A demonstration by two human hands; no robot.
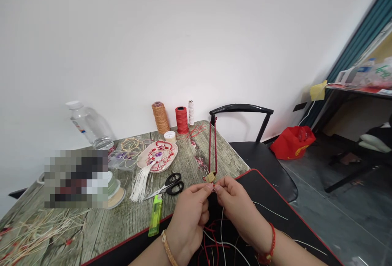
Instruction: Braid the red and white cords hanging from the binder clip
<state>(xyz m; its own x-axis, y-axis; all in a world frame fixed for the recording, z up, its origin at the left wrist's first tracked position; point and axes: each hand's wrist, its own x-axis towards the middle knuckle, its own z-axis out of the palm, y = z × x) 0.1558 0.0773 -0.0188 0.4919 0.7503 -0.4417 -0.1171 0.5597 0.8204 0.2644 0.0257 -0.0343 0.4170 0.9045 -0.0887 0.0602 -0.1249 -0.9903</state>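
My left hand [190, 217] and my right hand [237, 206] meet over a black mat [269, 200] with a red edge. Both pinch a small knotted piece [211, 178] where red cords [212, 147] run tight up to the black chair back [241, 108]. Loose red and white cords [214, 245] hang below my hands onto the mat. A woven band is on my left wrist, a red cord bracelet on my right wrist.
On the wooden table [122, 217] lie black scissors [171, 184], a green lighter [156, 215], an oval dish [157, 155] with cord work and a white tassel, thread spools [182, 119], a water bottle [90, 125], and straw strands at left. A red bag [292, 141] sits on the floor.
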